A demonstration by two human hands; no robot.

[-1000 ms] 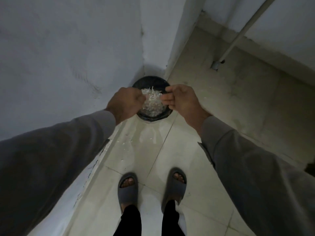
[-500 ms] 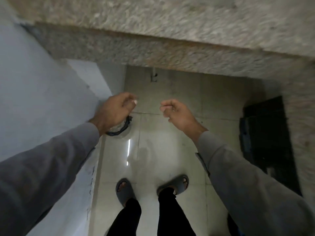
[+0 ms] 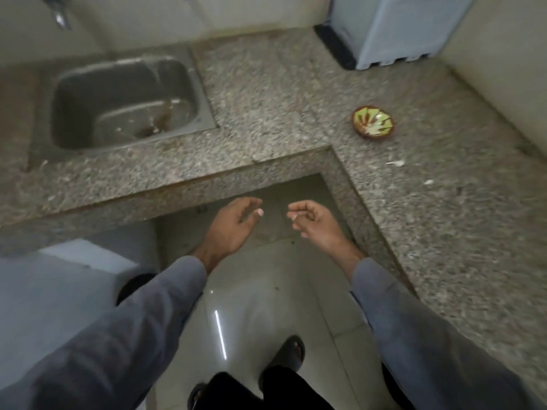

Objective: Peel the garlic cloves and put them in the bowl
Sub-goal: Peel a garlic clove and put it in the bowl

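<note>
Head view, person standing at an L-shaped granite counter [image 3: 266, 93]. Steel sink [image 3: 124, 99] set in the counter at upper left; pale blue appliance [image 3: 396, 28] at the back corner, upper right. Small round bowl [image 3: 373, 122], green inside w/ brown rim, sits upright on the counter's right leg, well apart from both hands. White scraps [image 3: 396, 163] lie near it on the counter. Left hand [image 3: 233, 223] & right hand [image 3: 310, 221] hover apart over the floor, fingers loosely curled, holding nothing. Counter edge lies between hands & bowl.

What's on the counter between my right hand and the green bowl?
Head view: speckled countertop with a white scrap, between the right hand and the green bowl.
</note>
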